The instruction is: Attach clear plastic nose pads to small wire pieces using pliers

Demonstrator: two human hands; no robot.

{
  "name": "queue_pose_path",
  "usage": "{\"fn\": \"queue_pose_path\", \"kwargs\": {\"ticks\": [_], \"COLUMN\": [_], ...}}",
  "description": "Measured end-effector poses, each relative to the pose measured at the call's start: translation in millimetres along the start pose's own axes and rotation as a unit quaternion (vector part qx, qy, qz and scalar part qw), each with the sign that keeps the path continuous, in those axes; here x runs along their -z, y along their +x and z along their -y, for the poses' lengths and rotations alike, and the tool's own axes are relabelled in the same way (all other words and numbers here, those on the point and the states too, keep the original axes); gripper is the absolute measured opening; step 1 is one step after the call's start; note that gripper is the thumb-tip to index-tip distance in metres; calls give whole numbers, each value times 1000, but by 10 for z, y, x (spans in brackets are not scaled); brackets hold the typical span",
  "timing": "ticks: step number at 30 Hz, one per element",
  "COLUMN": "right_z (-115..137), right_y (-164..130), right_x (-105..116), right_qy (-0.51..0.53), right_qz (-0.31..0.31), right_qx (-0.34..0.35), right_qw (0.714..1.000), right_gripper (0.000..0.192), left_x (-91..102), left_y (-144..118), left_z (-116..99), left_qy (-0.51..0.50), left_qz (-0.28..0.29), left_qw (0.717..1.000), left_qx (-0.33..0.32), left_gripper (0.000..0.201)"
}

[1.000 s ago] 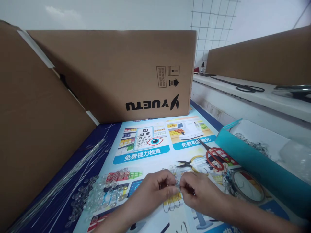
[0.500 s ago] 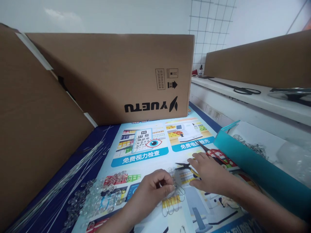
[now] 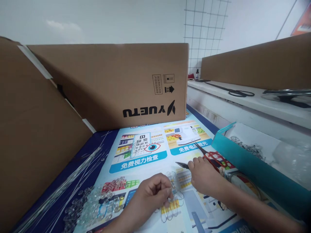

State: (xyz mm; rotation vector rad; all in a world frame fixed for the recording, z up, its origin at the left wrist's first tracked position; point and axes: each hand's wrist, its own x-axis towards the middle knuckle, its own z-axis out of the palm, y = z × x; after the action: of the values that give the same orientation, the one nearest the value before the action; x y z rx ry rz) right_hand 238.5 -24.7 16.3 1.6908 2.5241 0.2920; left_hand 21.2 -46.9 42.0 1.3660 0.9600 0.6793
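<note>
My left hand (image 3: 150,197) pinches a thin wire piece bent into several petal-like loops (image 3: 180,196). The loops spread out to the right of the fingertips and partly hang over the printed mat. My right hand (image 3: 205,177) is closed around a pair of pliers (image 3: 182,165), whose dark pointed jaws stick out to the left; their handles are hidden in the palm. Just beyond that hand lie red-handled scissors (image 3: 215,160). Left of my left hand is a spread of clear beads (image 3: 93,207).
Long thin wires (image 3: 80,173) lie along the blue table edge at the left. A teal box (image 3: 245,165) at the right holds tangled wire pieces and clear plastic. Cardboard (image 3: 109,81) stands across the back. Black scissors (image 3: 239,93) rest on the white ledge.
My right hand has closed over the pliers, which lay partly uncovered under its spread fingers before. My left hand keeps its pinch on the looped wire. The view has shifted slightly.
</note>
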Motion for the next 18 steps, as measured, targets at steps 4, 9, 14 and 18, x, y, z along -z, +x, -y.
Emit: {"fn": "queue_pose_path", "kwargs": {"ticks": [4,9,14,18], "right_z": [-38,-104,20,164], "right_y": [28,57,-14,-74], "right_x": [-37,28,202,293], "right_qy": [65,157,610,699], "right_qz": [4,1,65,75], "right_qx": [-23,-59,-47,-34], "right_qw": [998,986,789,711], "right_gripper": [10,8,8,13], "left_x": [-1,17,29,21], "left_y": [-1,-13,-30,-31], "left_z": [-6,-19,6,49], "left_qy": [32,153,309,363], "left_qz": [3,2,-5,22], "left_qw": [999,985,934,907], "left_qx": [-23,-77,-178,-211], "left_gripper": [13,9,17,20]}}
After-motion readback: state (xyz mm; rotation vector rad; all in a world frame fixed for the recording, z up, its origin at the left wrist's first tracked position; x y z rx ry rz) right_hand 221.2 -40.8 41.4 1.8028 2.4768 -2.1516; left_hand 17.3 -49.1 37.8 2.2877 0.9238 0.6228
